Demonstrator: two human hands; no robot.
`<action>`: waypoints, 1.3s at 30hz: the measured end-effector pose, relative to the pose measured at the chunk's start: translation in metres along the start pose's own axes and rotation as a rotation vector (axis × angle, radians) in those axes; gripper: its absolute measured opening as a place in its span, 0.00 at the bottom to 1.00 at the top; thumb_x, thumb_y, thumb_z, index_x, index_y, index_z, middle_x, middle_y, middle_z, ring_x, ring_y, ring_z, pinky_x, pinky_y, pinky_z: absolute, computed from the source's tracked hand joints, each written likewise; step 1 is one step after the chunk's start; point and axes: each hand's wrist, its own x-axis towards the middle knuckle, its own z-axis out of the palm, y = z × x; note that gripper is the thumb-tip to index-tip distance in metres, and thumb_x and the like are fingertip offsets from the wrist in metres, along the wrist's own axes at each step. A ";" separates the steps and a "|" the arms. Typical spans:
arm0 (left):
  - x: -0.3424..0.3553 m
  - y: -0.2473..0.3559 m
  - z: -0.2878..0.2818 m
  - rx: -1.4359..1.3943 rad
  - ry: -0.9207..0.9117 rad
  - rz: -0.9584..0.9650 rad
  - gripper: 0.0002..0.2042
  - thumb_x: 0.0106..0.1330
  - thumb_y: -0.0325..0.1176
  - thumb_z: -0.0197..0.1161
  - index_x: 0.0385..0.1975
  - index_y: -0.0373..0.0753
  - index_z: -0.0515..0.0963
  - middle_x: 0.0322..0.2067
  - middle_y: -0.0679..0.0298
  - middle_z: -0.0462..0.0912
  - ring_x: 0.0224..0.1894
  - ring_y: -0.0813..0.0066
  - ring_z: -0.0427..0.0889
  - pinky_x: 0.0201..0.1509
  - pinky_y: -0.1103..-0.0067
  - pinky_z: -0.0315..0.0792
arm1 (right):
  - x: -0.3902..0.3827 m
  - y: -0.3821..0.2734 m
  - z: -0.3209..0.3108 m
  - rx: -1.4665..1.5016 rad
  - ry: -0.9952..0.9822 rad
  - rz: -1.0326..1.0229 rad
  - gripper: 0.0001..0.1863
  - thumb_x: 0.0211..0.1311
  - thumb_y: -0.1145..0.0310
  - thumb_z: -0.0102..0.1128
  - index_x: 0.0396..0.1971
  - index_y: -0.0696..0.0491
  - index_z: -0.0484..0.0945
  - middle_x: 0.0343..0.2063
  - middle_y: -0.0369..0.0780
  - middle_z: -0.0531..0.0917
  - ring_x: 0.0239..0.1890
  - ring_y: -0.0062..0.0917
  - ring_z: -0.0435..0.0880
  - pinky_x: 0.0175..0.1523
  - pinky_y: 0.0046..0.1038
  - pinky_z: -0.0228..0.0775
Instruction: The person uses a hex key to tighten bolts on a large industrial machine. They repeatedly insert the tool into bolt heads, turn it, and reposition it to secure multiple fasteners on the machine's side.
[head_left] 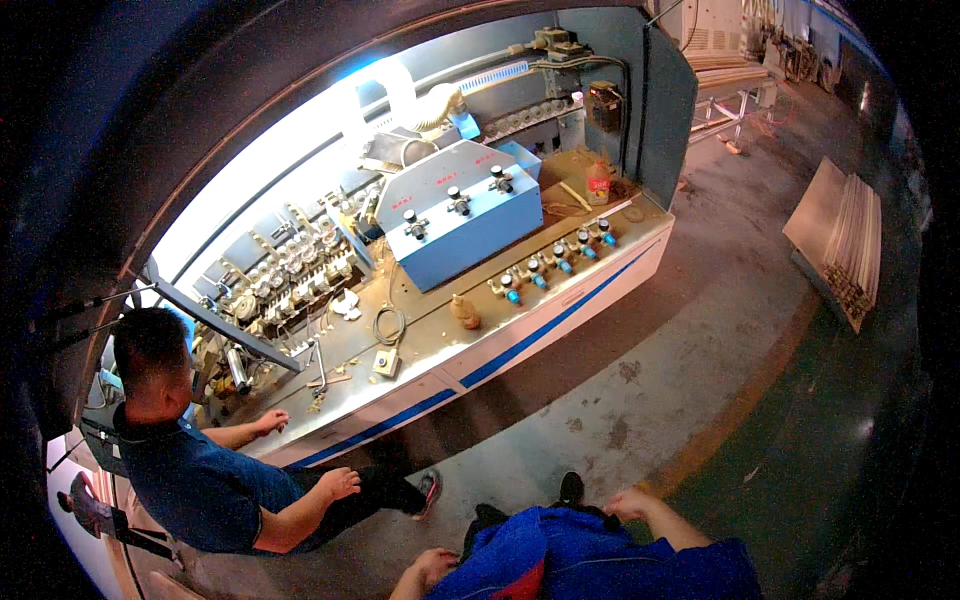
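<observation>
My left hand (435, 565) hangs beside my left hip, against my blue work shirt (600, 560). Its fingers are partly turned away and too small to read. Out at my right side is my right hand (628, 503), its fingers loosely bent and apart, with nothing visible in it. Neither hand touches the long machine (470, 335) ahead of me. On the machine's front ledge stand a brown bottle (465, 312), a small control box (386, 362) with a coiled cable (389, 324), and a row of gauges with blue bowls (563, 262).
At the left a person (215, 480) in a dark shirt stands by the machine, one hand over its edge. A blue housing (470, 230) with knobs rises from the bed. Long strips (850, 240) lie stacked on the right floor. A raised hood (180, 190) arches overhead.
</observation>
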 end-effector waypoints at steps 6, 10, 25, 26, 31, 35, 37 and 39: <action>-0.038 0.081 0.061 -0.177 -0.124 0.122 0.20 0.69 0.35 0.68 0.58 0.36 0.79 0.44 0.60 0.87 0.45 0.72 0.85 0.51 0.72 0.80 | 0.054 0.101 -0.032 -0.073 -0.055 -0.006 0.13 0.65 0.52 0.65 0.39 0.44 0.89 0.26 0.34 0.87 0.24 0.21 0.80 0.25 0.29 0.70; -0.069 0.107 0.060 -0.315 -0.043 0.137 0.18 0.69 0.34 0.68 0.56 0.36 0.79 0.43 0.61 0.87 0.44 0.73 0.85 0.50 0.72 0.79 | 0.045 0.042 -0.020 -0.356 -0.015 -0.182 0.13 0.61 0.51 0.68 0.33 0.45 0.88 0.19 0.33 0.81 0.17 0.21 0.75 0.21 0.30 0.63; -0.076 0.155 0.041 -0.526 -0.099 0.107 0.12 0.68 0.32 0.66 0.49 0.38 0.80 0.38 0.66 0.86 0.38 0.75 0.84 0.45 0.75 0.79 | -0.108 -0.107 -0.116 -0.050 -0.256 0.025 0.17 0.70 0.54 0.64 0.49 0.51 0.85 0.33 0.32 0.83 0.35 0.22 0.81 0.38 0.29 0.74; -0.075 0.160 0.048 -0.545 -0.133 0.090 0.12 0.68 0.32 0.66 0.49 0.38 0.80 0.38 0.66 0.86 0.38 0.75 0.84 0.45 0.75 0.79 | -0.113 -0.079 -0.138 0.078 -0.257 0.033 0.17 0.70 0.58 0.62 0.52 0.52 0.84 0.41 0.35 0.84 0.42 0.25 0.82 0.47 0.31 0.74; -0.088 0.154 0.066 -0.666 -0.129 0.015 0.10 0.68 0.32 0.65 0.47 0.38 0.81 0.36 0.68 0.85 0.36 0.76 0.83 0.43 0.76 0.79 | -0.129 -0.108 -0.181 -0.118 -0.234 -0.042 0.16 0.70 0.60 0.63 0.52 0.51 0.85 0.42 0.36 0.87 0.42 0.24 0.83 0.48 0.28 0.76; -0.036 0.180 0.094 -0.661 -0.162 0.152 0.04 0.65 0.29 0.61 0.38 0.42 0.78 0.28 0.74 0.79 0.28 0.81 0.77 0.36 0.81 0.75 | -0.054 -0.076 -0.266 -0.034 -0.242 -0.217 0.14 0.71 0.63 0.59 0.51 0.49 0.85 0.38 0.35 0.87 0.34 0.23 0.82 0.39 0.28 0.76; -0.033 0.209 0.108 -0.596 -0.133 0.162 0.06 0.63 0.28 0.61 0.38 0.43 0.79 0.28 0.74 0.78 0.28 0.83 0.76 0.35 0.82 0.74 | -0.042 -0.080 -0.301 -0.014 -0.192 -0.058 0.12 0.70 0.63 0.61 0.47 0.52 0.85 0.37 0.36 0.87 0.33 0.23 0.82 0.38 0.30 0.77; -0.049 0.227 0.111 -0.574 -0.144 0.183 0.06 0.62 0.28 0.61 0.39 0.44 0.79 0.28 0.74 0.77 0.29 0.84 0.76 0.34 0.82 0.73 | -0.023 -0.091 -0.336 -0.170 -0.164 -0.105 0.12 0.65 0.63 0.66 0.42 0.55 0.85 0.37 0.38 0.88 0.34 0.23 0.84 0.40 0.31 0.78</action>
